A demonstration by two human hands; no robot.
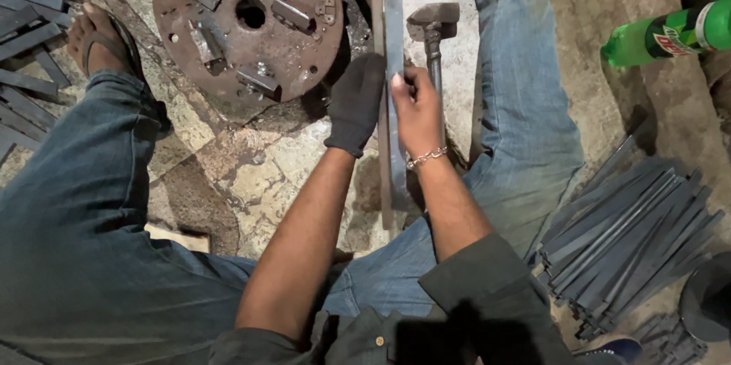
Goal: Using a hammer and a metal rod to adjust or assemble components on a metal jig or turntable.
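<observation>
— Where's the flat steel bar (393,38) in your head view?

— It runs from top centre down the frame to between your knees, lying on the stone floor (251,175). Your gloved left hand (356,102) presses flat against its left edge; your bare right hand (417,106) pinches it, fingers closed around the right edge.

— How should you hold it well?

— I'd judge: keep both grips level, bar square to the rusty round plate (247,22), knuckles clear of the hammer (434,30) just right.
</observation>
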